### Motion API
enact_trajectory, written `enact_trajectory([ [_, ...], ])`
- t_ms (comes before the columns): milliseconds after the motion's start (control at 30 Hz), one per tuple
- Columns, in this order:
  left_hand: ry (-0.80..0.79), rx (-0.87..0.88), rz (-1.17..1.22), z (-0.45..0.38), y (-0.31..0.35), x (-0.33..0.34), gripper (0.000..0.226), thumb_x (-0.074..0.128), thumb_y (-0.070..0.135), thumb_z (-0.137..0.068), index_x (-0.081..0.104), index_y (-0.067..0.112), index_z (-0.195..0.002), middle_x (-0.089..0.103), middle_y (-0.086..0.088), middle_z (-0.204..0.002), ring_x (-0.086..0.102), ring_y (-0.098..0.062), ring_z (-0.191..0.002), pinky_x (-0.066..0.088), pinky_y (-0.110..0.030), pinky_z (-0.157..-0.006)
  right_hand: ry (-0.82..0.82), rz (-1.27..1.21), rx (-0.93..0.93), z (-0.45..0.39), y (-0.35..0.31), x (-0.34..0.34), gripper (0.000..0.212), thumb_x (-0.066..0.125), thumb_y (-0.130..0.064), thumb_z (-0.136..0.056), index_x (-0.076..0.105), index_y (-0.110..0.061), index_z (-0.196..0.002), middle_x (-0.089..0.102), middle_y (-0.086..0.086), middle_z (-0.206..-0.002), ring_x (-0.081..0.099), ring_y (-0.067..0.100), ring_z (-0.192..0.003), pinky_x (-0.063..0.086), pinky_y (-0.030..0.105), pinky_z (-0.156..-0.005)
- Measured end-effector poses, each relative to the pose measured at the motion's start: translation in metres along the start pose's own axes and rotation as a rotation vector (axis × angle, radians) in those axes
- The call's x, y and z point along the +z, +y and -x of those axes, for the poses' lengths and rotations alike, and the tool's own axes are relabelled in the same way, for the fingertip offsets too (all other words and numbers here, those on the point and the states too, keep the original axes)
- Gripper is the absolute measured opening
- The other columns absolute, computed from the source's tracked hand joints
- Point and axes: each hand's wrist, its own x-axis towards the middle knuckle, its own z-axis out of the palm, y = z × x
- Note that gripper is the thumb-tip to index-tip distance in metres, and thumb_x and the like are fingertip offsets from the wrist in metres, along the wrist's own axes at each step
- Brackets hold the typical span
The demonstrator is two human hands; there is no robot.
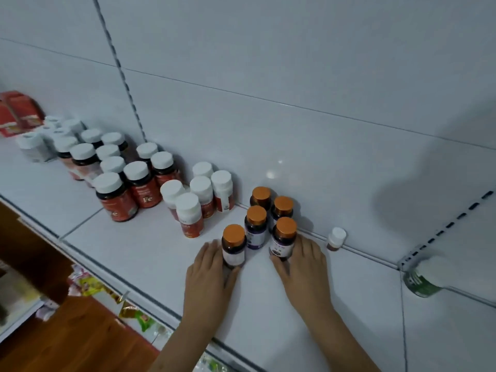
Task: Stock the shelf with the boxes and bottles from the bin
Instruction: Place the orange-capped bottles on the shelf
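Note:
Several dark bottles with orange caps stand in a cluster on the white shelf (150,253) near its back wall. My left hand (208,280) holds the front-left orange-capped bottle (233,247), fingers along its left side and thumb under its base. My right hand (302,267) holds the front-right orange-capped bottle (284,238), fingers behind it on the right and thumb in front. Both bottles stand upright on the shelf. The bin is out of view.
Left of the cluster stand several white-capped bottles with red labels (146,183) and red boxes (18,114) at the far left. A small white-capped bottle (336,238) stands against the back wall to the right. A green-labelled bottle (424,277) sits by the shelf bracket at far right.

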Motion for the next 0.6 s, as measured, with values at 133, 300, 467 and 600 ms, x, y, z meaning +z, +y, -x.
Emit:
enact_trajectory([
  [133, -0.011, 0.079, -0.081, -0.035, -0.003, 0.001, 0.06, 0.028, 0.041, -0.096, 0.046, 0.011, -0.145, 0.046, -0.005, -0.151, 0.041, -0.023, -0.14, 0.042, -0.04, -0.105, 0.043, 0.047, -0.001, 0.0, -0.002, 0.004, 0.065, 0.037, -0.061, -0.094, 0.053, -0.012, -0.134, 0.059, 0.002, -0.125, 0.052, 0.023, -0.117, 0.045, 0.036, -0.099],
  [300, -0.035, 0.093, -0.164, -0.044, 0.001, 0.008, 0.059, 0.027, 0.036, -0.092, 0.051, 0.011, -0.14, 0.048, -0.01, -0.148, 0.042, -0.026, -0.139, 0.043, -0.044, -0.098, 0.022, 0.061, 0.015, -0.001, -0.003, 0.006, 0.068, 0.033, -0.063, -0.095, 0.048, -0.014, -0.14, 0.055, 0.002, -0.134, 0.048, 0.021, -0.124, 0.039, 0.035, -0.104],
  [467, -0.078, 0.134, -0.213, -0.044, -0.002, 0.004, 0.057, 0.028, 0.043, -0.088, 0.053, 0.022, -0.136, 0.043, -0.01, -0.151, 0.038, -0.028, -0.141, 0.041, -0.047, -0.098, 0.071, -0.042, 0.06, -0.006, -0.005, -0.001, 0.061, 0.053, -0.055, -0.088, 0.05, -0.018, -0.137, 0.056, -0.003, -0.13, 0.05, 0.017, -0.121, 0.034, 0.025, -0.102],
  [600, -0.093, 0.201, -0.195, -0.036, -0.003, -0.004, 0.056, 0.03, 0.045, -0.09, 0.051, 0.027, -0.138, 0.042, -0.01, -0.152, 0.035, -0.029, -0.142, 0.038, -0.045, -0.103, 0.096, -0.071, 0.093, -0.009, -0.007, -0.005, 0.059, 0.065, -0.049, -0.082, 0.052, -0.016, -0.13, 0.059, -0.002, -0.122, 0.053, 0.018, -0.114, 0.039, 0.027, -0.098],
])
